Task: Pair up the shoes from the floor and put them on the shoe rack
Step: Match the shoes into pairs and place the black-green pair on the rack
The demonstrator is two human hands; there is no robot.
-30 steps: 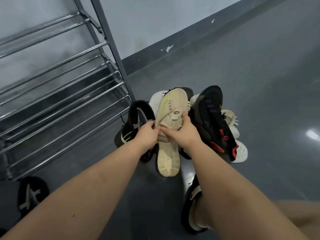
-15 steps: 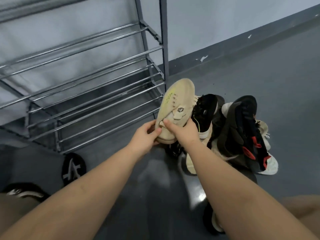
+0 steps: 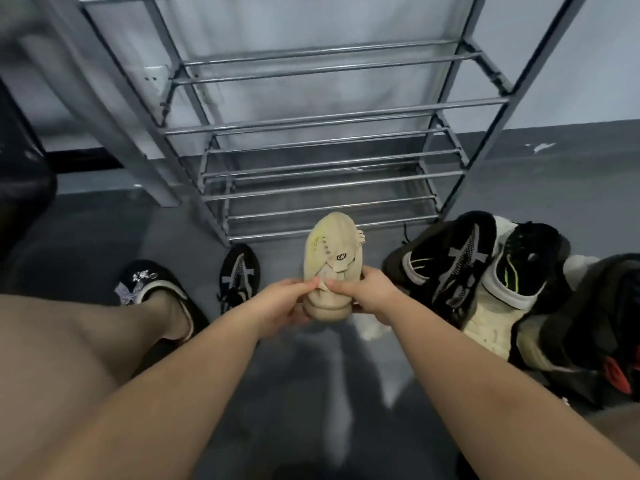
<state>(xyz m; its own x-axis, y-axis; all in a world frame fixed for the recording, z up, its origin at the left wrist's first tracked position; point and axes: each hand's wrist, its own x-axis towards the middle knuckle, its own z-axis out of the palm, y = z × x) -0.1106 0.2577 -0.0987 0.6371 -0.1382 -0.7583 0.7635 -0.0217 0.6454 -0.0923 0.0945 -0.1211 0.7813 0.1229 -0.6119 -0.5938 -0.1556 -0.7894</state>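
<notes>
Presently, both hands hold a cream-beige foam-soled sneaker point(image 3: 331, 268) sole-up in front of the grey metal-bar shoe rack point(image 3: 322, 161).

Left hand point(image 3: 289, 301) and right hand point(image 3: 369, 294) pinch the shoe at its heel end from either side, fingers curled round it; whether a second shoe lies under it cannot be told. Judged light and soft-soled, compressible, unlikely to slip; the midfoot would be the firmest hold. Black knit sneakers point(image 3: 450, 268) lie heaped on the grey floor point(image 3: 571, 188) at right, one black sneaker point(image 3: 239, 275) apart at left.

Dim, motion-blurred — wide-angle bending at edges
</notes>
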